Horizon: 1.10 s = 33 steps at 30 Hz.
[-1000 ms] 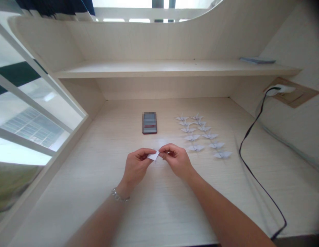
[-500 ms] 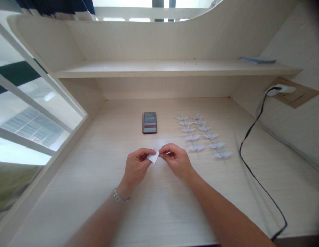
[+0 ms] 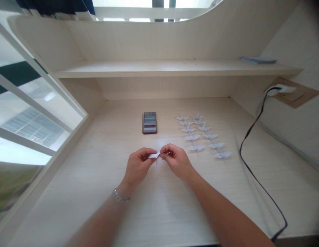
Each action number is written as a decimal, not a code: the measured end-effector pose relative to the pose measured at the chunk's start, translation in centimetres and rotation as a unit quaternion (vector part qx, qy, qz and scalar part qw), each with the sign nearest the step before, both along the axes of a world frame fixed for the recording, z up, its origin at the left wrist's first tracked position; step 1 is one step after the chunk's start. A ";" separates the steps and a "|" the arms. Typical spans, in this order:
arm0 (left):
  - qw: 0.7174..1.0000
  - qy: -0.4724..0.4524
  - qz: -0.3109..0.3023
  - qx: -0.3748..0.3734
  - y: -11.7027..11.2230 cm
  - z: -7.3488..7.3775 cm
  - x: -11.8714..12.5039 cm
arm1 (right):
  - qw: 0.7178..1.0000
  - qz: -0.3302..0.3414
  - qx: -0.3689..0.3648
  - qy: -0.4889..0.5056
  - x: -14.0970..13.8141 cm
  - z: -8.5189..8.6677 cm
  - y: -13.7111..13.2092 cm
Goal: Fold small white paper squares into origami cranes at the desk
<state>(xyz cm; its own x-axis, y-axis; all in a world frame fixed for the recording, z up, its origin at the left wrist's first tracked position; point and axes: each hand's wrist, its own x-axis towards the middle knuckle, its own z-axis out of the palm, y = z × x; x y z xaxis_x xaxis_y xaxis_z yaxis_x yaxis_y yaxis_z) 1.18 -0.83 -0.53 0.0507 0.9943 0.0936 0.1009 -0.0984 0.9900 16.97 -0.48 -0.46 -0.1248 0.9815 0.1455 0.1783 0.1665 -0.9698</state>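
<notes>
Here, our left hand and right hand have their fingers clamped together on a small white folded paper, held between them above the pale wooden desk, near rows of white paper origami cranes.

The folded paper and origami cranes are just matt white paper, the desk looks like smooth pale wood laminate, the cable black plastic, the bracelet shiny metal.

Bright daylight through the window, warped edges
</notes>
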 end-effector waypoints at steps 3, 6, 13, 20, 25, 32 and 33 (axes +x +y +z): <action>1.000 -0.006 -0.003 -0.013 0.0 0.3 0.1 | 1.000 0.017 -0.007 0.008 0.0 0.1 0.0; 0.997 -0.034 -0.028 -0.059 0.1 0.7 0.1 | 0.999 0.024 -0.026 0.010 0.0 -0.2 0.1; 0.952 -0.251 -0.064 -0.163 0.2 0.6 0.2 | 0.991 0.010 -0.079 0.107 0.0 -0.9 0.8; 0.949 -0.256 -0.063 -0.174 0.1 0.5 0.2 | 0.989 0.016 -0.090 0.120 -0.2 -0.6 0.6; 0.945 -0.263 -0.083 -0.175 0.0 0.7 0.3 | 0.995 0.005 -0.065 0.077 -0.2 -0.2 0.4; 0.939 -0.276 -0.093 -0.183 0.0 0.5 0.2 | 0.998 -0.015 -0.049 0.043 -0.2 0.1 0.0; 0.938 -0.278 -0.098 -0.183 0.0 0.5 0.2 | 0.998 -0.017 -0.047 0.041 -0.3 0.1 -0.1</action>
<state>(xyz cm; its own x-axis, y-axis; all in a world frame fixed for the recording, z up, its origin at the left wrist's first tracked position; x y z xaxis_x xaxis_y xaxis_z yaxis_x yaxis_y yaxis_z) 1.37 -0.79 -0.06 0.2802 0.9417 -0.1860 -0.4254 0.2955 0.8554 16.71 -0.61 -0.37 -0.0821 0.9948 0.0602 0.1021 0.0684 -0.9924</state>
